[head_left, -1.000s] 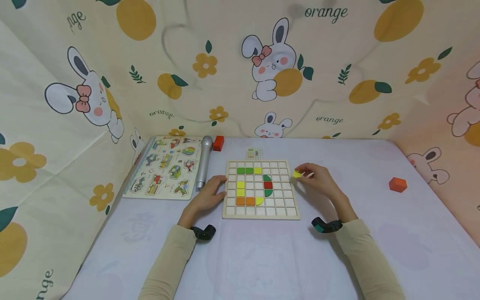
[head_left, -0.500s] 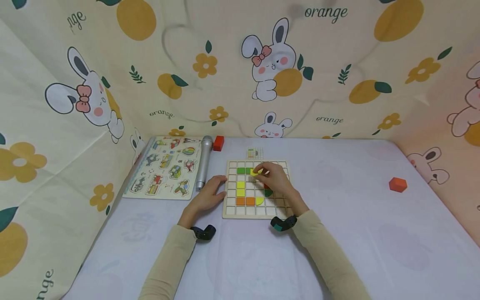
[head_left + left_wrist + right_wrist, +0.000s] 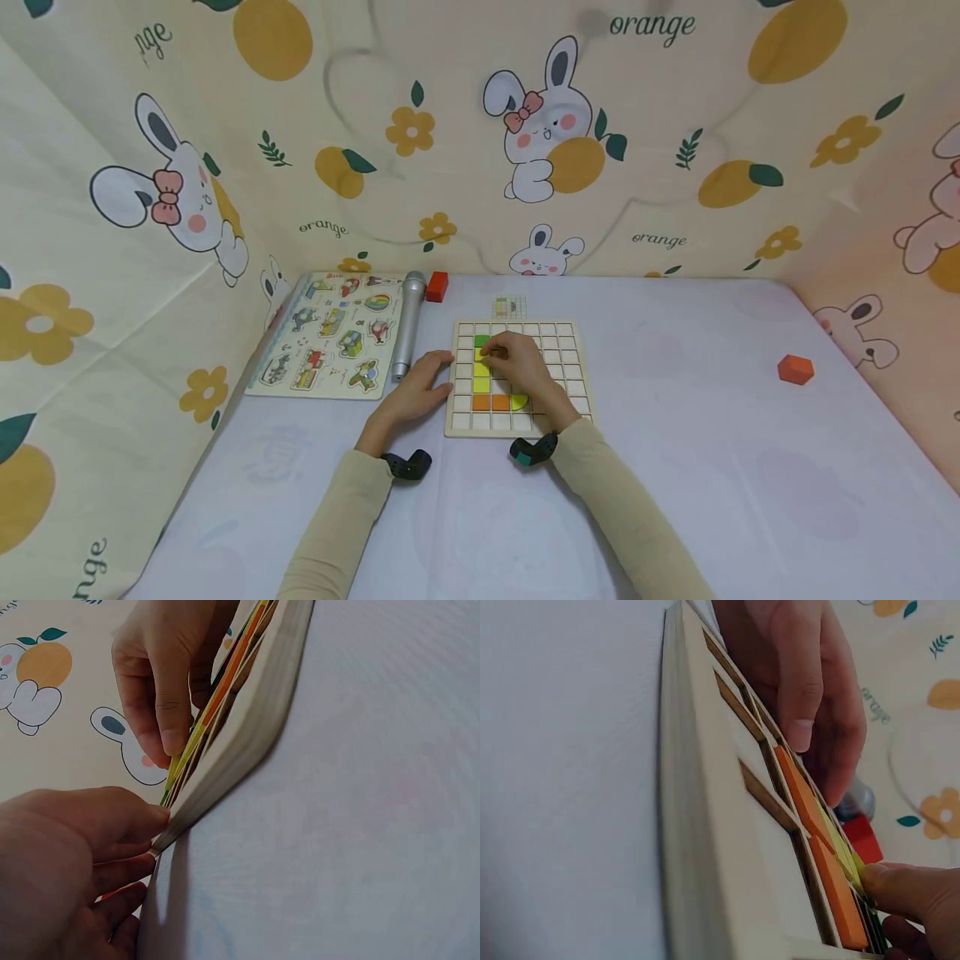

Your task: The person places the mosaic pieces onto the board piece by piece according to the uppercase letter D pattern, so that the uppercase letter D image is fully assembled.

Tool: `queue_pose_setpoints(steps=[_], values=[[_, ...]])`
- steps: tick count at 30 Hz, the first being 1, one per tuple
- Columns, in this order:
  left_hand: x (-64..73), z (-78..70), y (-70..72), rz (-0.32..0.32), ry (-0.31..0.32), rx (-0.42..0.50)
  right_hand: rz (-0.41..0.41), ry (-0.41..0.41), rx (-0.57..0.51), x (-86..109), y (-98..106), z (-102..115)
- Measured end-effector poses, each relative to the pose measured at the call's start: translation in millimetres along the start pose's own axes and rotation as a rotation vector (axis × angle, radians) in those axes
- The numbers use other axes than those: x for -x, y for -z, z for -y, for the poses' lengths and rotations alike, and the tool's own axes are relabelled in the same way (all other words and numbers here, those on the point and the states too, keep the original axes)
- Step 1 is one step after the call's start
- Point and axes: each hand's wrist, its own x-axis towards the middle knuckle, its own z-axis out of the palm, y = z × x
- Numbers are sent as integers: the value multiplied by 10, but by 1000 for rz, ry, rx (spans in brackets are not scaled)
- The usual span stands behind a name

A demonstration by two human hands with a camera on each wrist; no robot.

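Note:
A wooden grid board [image 3: 480, 434] lies flat on the white tablecloth with coloured tiles in some cells. My right hand [image 3: 519, 362] pinches a yellow tile [image 3: 481, 355] at the second column, just below a green tile [image 3: 482, 341] and above yellow tiles [image 3: 482, 384]. Thumb and index finger hold that tile low over the grid, as the left wrist view also shows. Lower down sit orange tiles [image 3: 491, 402] and a rounded yellow tile [image 3: 518, 402]. The green and red tiles farther right are hidden by the right hand. My left hand [image 3: 416, 388] rests against the board's left edge, fingertips touching it.
Behind the board lies a small pattern card [image 3: 510, 307]. To the left are a picture puzzle board [image 3: 322, 333], a silver microphone [image 3: 408, 325] and a red block [image 3: 437, 287]. Another orange-red block [image 3: 796, 369] stands far right. A printed cloth [image 3: 450, 183] walls the back.
My right hand has carried the yellow tile leftward from beside the board's right edge, across the grid, to the second column. The left hand has stayed put.

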Motion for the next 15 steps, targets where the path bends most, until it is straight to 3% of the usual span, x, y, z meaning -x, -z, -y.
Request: queue_pose_setpoints(steps=[15], values=[[-5, -1, 11, 0, 23, -1, -9, 31, 82, 13, -8, 8]])
